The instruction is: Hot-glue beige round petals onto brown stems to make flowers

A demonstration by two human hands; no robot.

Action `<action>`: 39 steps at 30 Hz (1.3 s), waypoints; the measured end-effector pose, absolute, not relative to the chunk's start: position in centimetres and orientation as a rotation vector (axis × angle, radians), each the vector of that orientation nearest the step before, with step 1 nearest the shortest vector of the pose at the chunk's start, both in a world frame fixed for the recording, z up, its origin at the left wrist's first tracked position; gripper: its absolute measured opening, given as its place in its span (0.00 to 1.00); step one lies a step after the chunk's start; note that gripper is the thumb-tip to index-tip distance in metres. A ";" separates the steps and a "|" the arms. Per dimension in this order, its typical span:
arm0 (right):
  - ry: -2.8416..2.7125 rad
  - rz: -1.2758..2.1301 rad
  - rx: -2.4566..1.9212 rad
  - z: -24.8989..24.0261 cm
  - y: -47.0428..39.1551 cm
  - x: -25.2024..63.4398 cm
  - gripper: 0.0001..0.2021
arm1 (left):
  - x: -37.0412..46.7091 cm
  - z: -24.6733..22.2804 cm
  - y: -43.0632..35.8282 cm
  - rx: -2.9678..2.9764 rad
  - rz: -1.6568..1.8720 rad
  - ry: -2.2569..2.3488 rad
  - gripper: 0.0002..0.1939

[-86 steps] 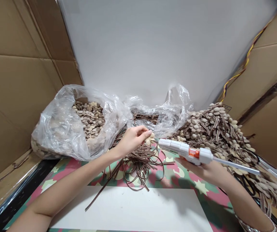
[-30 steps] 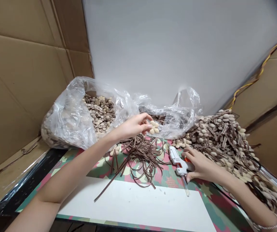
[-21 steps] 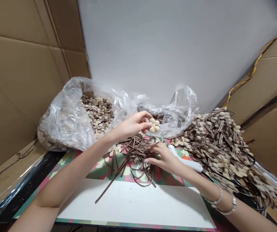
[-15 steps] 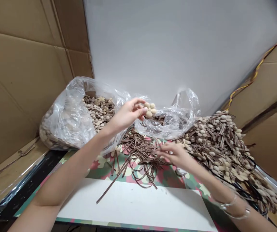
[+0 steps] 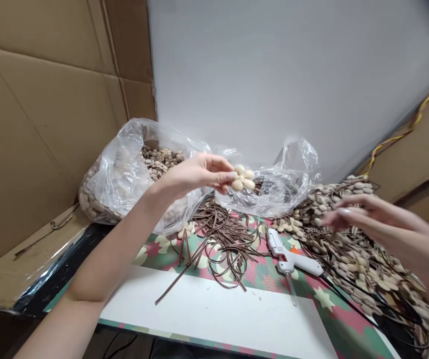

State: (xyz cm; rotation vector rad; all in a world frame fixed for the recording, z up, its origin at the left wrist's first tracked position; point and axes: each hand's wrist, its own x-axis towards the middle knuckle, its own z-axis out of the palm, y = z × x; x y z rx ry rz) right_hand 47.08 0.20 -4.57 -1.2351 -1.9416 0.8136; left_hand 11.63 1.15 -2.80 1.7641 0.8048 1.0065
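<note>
In the head view, I watch a left hand point(image 5: 205, 173) pinch a cream flower point(image 5: 243, 179) between thumb and fingers, held in the air above the far side of a table point(image 5: 324, 299) covered in a green-and-pink camouflage print. A right hand point(image 5: 382, 224), blurred by motion, spans the right side in front of a heap of flowers and ribbons point(image 5: 360, 264); I cannot tell from my post whether it grips or touches anything. Below the left hand, I see a tangle of brown striped ribbons point(image 5: 220, 227), one strand reaching over a white board point(image 5: 207, 311). Just right of the tangle, a white glue gun point(image 5: 285, 255) with an orange trigger lies down, its clear glue stick point(image 5: 293, 286) pointing toward me. Behind, a clear plastic bag point(image 5: 119, 167) of flower pieces point(image 5: 162, 159) slumps beside cardboard point(image 5: 50, 99), near a second, crumpled clear bag point(image 5: 284, 187).
</note>
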 end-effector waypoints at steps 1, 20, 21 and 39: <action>-1.951 1.003 -1.235 -4.6 0.2 45.1 0.08 | 12.0 -3.0 1.2 1.757 0.905 0.772 0.08; -1.397 0.775 -0.954 -7.1 5.8 40.2 0.18 | 16.5 -6.3 1.6 1.770 0.610 0.714 0.07; -1.354 0.543 -0.973 -6.9 6.6 41.1 0.19 | 16.3 -6.2 1.7 1.765 0.595 0.704 0.07; -2.236 0.541 -0.795 -7.2 0.2 37.1 0.11 | 16.3 -6.5 1.9 1.765 0.469 0.664 0.06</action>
